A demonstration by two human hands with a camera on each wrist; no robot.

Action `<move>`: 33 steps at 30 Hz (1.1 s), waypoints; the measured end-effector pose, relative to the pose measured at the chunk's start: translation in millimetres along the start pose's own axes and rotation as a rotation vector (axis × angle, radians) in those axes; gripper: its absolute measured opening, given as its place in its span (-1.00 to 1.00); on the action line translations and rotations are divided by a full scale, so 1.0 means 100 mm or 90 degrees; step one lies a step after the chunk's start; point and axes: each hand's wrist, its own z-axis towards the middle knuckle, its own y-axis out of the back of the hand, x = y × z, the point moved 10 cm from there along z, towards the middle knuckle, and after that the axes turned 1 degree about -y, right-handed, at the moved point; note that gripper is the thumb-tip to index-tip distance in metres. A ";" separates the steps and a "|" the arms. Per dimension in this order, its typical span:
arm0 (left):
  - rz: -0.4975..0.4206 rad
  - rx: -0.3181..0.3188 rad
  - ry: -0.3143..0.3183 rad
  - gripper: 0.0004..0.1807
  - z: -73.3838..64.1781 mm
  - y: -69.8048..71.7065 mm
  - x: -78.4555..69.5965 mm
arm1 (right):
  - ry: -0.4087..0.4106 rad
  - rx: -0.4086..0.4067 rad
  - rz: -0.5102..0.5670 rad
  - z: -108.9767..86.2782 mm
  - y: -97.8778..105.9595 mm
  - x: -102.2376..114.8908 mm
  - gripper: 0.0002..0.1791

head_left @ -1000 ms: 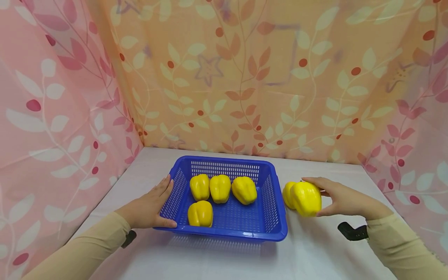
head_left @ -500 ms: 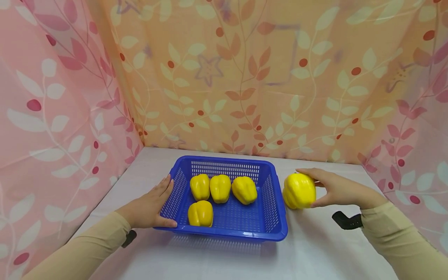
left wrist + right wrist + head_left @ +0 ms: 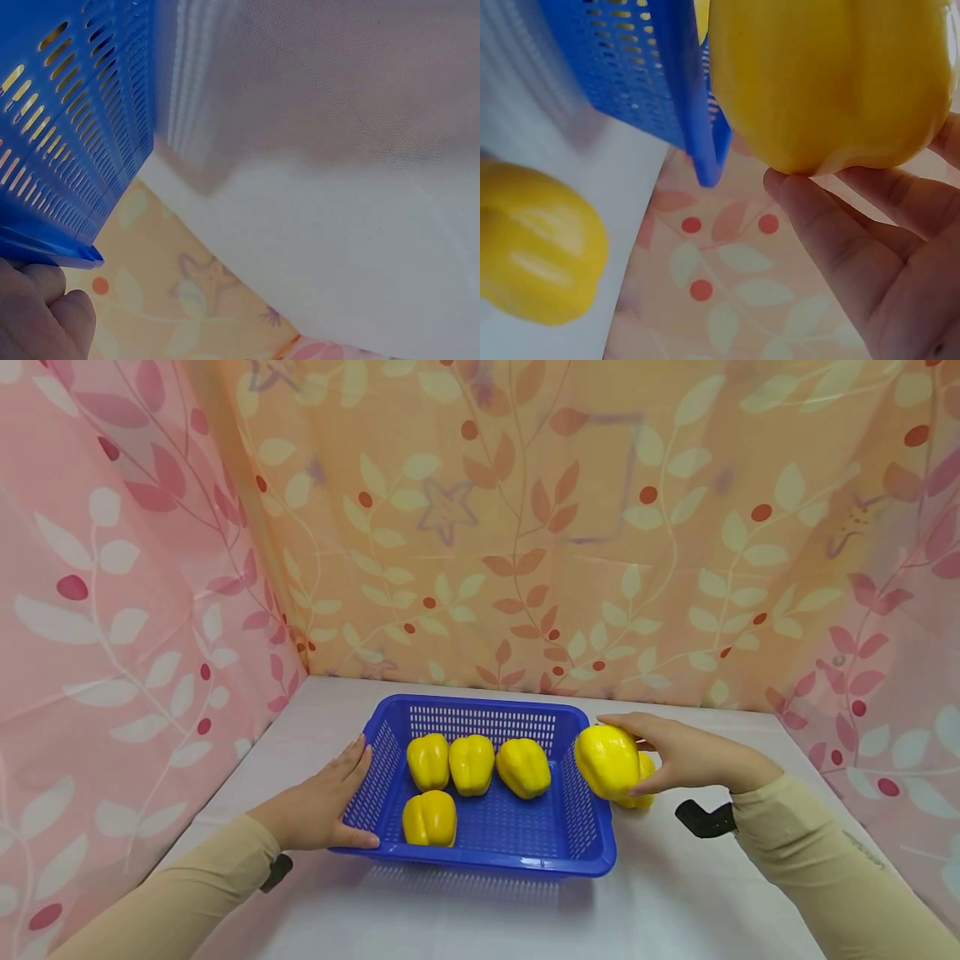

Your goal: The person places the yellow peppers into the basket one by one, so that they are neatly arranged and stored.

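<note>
My right hand (image 3: 686, 752) pinches a yellow bell pepper (image 3: 604, 762) between thumb and fingers, raised at the right rim of the blue basket (image 3: 495, 858). In the right wrist view the fingertips (image 3: 802, 191) touch the lower end of this pepper. Another yellow bell pepper (image 3: 540, 244) lies on the table outside the basket, partly hidden behind the held one in the head view. My left hand (image 3: 318, 802) rests on the basket's left rim, its fingers stretched along it and the thumb on the front corner. Inside the basket sit several yellow bell peppers (image 3: 472, 764).
A white-covered table (image 3: 690, 893) carries the basket. Patterned orange cloth (image 3: 480, 527) hangs behind it, with pink cloth at the left (image 3: 135, 635) and right (image 3: 892, 693). The basket's perforated right wall stands beside the held pepper.
My right hand has carried the held pepper leftward to the basket's right rim. The pepper on the table, briefly hidden, shows again behind it. My left hand and the basket have stayed put.
</note>
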 end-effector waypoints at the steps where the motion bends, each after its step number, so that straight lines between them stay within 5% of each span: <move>1: 0.000 0.000 0.000 0.36 0.00 0.00 0.00 | 0.003 0.002 0.001 0.03 -0.01 0.02 -0.01; 15: -0.003 -0.002 -0.003 0.35 -0.01 0.02 -0.03 | 0.077 0.038 -0.012 0.39 -0.17 0.38 -0.01; 33: 0.004 -0.002 -0.008 0.36 -0.01 0.03 -0.03 | 0.091 0.074 -0.036 0.76 -0.55 0.65 -0.04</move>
